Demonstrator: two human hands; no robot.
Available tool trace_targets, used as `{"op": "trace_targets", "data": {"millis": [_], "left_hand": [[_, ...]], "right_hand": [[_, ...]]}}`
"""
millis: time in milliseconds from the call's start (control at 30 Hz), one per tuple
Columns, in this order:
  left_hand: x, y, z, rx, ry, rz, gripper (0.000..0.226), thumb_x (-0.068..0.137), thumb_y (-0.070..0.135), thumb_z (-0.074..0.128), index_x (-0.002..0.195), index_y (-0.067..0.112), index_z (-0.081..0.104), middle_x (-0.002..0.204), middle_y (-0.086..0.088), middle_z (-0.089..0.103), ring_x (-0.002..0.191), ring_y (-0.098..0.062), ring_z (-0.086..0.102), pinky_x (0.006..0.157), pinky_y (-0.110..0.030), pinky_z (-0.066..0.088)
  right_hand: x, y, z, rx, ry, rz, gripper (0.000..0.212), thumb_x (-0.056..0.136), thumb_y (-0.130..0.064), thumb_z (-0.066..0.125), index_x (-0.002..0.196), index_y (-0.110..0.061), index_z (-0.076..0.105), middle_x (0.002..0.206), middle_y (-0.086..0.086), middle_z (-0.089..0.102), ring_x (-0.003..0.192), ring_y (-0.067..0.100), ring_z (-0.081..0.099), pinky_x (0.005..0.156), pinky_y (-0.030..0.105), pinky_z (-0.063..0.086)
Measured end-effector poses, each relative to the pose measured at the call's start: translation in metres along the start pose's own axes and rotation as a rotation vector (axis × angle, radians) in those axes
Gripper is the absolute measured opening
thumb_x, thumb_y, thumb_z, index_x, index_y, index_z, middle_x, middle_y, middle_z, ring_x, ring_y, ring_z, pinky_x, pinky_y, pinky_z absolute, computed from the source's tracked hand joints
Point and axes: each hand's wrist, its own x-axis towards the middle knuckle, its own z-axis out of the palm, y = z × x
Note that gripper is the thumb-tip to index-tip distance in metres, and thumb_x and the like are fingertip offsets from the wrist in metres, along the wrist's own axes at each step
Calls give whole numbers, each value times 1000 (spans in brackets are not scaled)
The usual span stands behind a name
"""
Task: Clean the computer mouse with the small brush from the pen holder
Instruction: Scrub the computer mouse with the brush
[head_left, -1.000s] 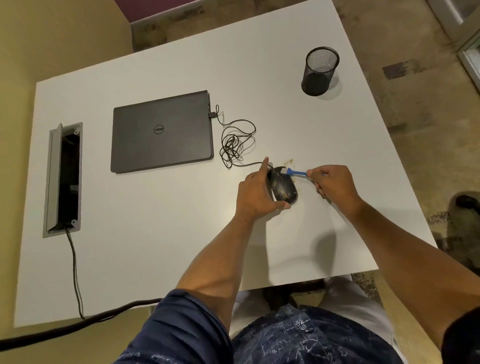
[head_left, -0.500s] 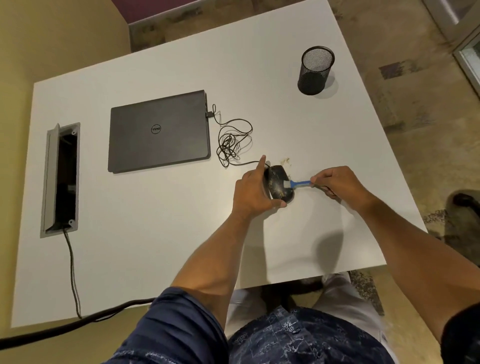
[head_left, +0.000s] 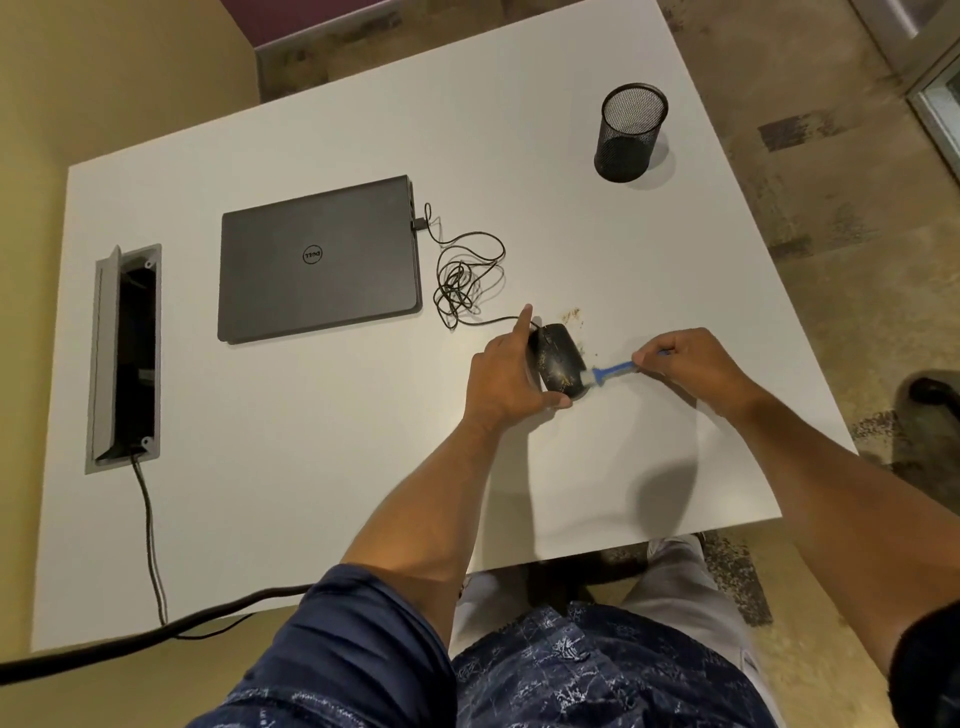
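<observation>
A black computer mouse speckled with yellowish dirt lies on the white table. My left hand grips its left side, index finger stretched along the front and thumb at the near end. My right hand pinches the blue handle of a small brush. The brush's white bristles touch the mouse's near right edge. The black mesh pen holder stands at the far right and looks empty.
A closed grey laptop lies to the left, with the mouse's tangled cable plugged into its side. Crumbs of dirt lie beyond the mouse. A cable hatch is set in the table's left side.
The brush has swept from the far front of the mouse along its right side to the near end. My right hand followed toward me. My left hand kept its hold.
</observation>
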Motion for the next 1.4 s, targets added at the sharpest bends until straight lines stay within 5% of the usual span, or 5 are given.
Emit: {"op": "trace_targets", "data": {"millis": [200,333,633,933,1400], "left_hand": [[-1,0,1,9,-3,-5,142,47,65,89,160,29,13,145,9,55,130,-20,50,100,-42,42],[-1,1,0,10,-3,-1,142,47,65,89,160,28,12,144,7,55,130,-21,50,101,-42,42],[-2,1,-1,15,-5,-1,142,47,64,89,160,28,13,143,8,56,130,-20,50,100,-40,41],[-1,1,-1,22,-7,2,141,47,66,88,160,27,13,144,8,55,130,-20,50,98,-38,39],[-1,0,-1,21,-19,-12,142,46,65,89,160,30,12,144,7,55,130,-20,49,101,-41,40]], "right_hand": [[-9,-5,22,-17,1,-51,14,87,-30,78,74,-33,80,59,-10,68,52,2,54,53,15,45],[-17,9,20,66,174,18,12,89,-25,76,78,-20,80,58,-11,64,57,10,54,61,27,43],[-35,19,26,79,182,32,9,90,-12,73,87,-11,80,48,-21,60,48,2,51,54,13,38],[-35,28,17,33,181,42,10,90,-13,72,84,-11,80,48,-24,60,44,-5,54,48,6,36],[-36,24,13,34,179,-40,10,90,-26,75,82,-24,80,62,-15,68,56,3,59,60,21,45]]}}
